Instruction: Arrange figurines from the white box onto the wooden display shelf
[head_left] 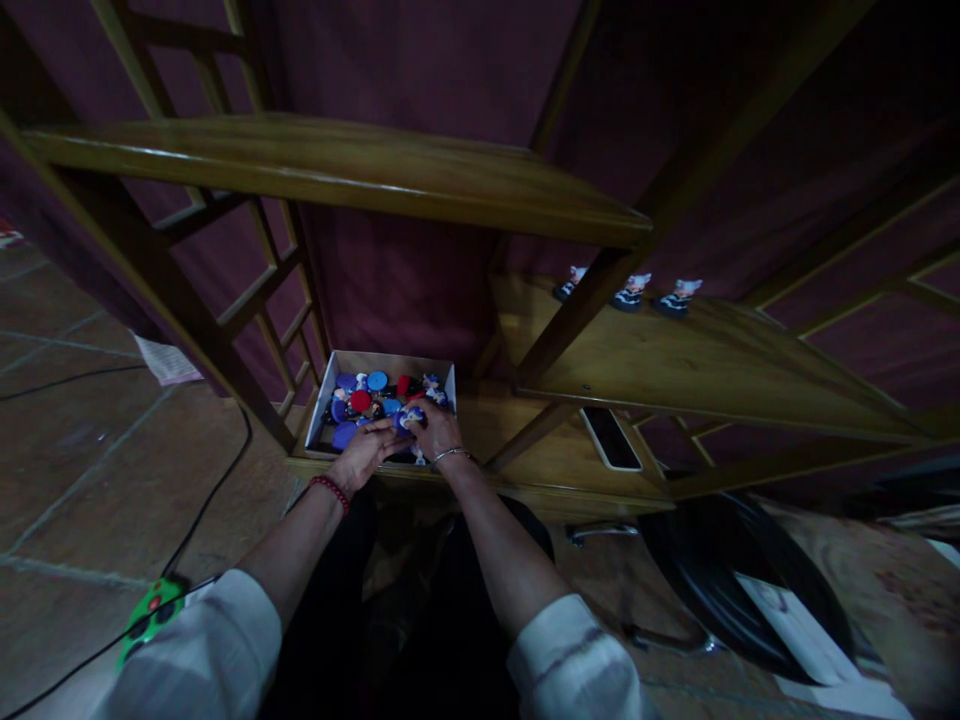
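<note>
A small purple-and-white figurine (409, 417) is held over an open white cardboard box (454, 378). My right hand (438, 432) has its thumb and fingers closed around the figurine's right side. From the left, my left hand (364, 452) meets the figurine's base, its fingers together and pressed against it. Inside the box lie several more figurines with round bases, among them a red base (360, 401) and a blue base (377, 381). Both hands cover the near part of the box, so some pieces there are hidden.
Three figurines (632, 292) stand on a higher wooden shelf (705, 350) at right. A phone (611, 438) lies on the lower board. An upper wooden beam (337, 165) and slanted posts frame the box. On the floor are a green controller (152, 615) and cables; a black chair (742, 570) is right.
</note>
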